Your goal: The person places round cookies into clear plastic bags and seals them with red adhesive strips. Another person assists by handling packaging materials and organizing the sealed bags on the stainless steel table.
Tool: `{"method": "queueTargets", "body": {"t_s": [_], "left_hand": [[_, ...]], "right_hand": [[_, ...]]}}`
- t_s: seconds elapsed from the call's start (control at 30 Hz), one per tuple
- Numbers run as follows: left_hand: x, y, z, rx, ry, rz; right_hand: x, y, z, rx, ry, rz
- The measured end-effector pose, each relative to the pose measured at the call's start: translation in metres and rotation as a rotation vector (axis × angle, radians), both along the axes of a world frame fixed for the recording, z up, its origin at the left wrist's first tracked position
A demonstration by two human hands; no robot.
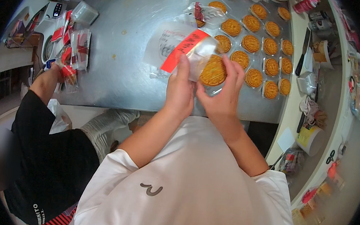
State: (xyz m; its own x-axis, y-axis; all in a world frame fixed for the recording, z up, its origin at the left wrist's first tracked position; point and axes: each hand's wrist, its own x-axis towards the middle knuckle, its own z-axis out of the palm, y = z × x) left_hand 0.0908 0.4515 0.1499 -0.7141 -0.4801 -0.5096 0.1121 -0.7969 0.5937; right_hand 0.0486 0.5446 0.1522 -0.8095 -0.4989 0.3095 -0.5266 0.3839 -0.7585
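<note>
My left hand (182, 87) holds a clear plastic bag (169, 45) with a red printed band, its thumb lying on top of the band's edge. A round golden mooncake (213, 72) in a clear plastic tray is at the bag's mouth, partly covered by the film. My right hand (229, 88) grips the mooncake and its tray from the right, fingers bent round the edge. More bag film lies beneath my left hand. Just beyond, rows of mooncakes in clear trays (250, 43) stand on the metal table (123, 60). A filled bag (206, 13) lies near the far ones.
At the left, a co-worker's hand (56, 71) is at red packaged goods (80, 49) beside a white machine (48, 32). A clear plastic box (84, 13) stands near them. On the right ledge lie a black-handled knife (301, 58) and a yellow-labelled tub (311, 140).
</note>
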Motion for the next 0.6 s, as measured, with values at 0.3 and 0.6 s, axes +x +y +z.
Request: {"method": "queueTargets", "body": {"t_s": [0.3, 0.6], "left_hand": [[0.005, -0.018, 0.006, -0.048, 0.134, -0.226], [0.013, -0.009, 0.006, -0.234, 0.061, -0.644]], "right_hand": [[-0.014, 0.026, -0.004, -0.155, -0.197, 0.269], [-0.033, 0.02, 0.014, -0.308, -0.68, 0.254]]}}
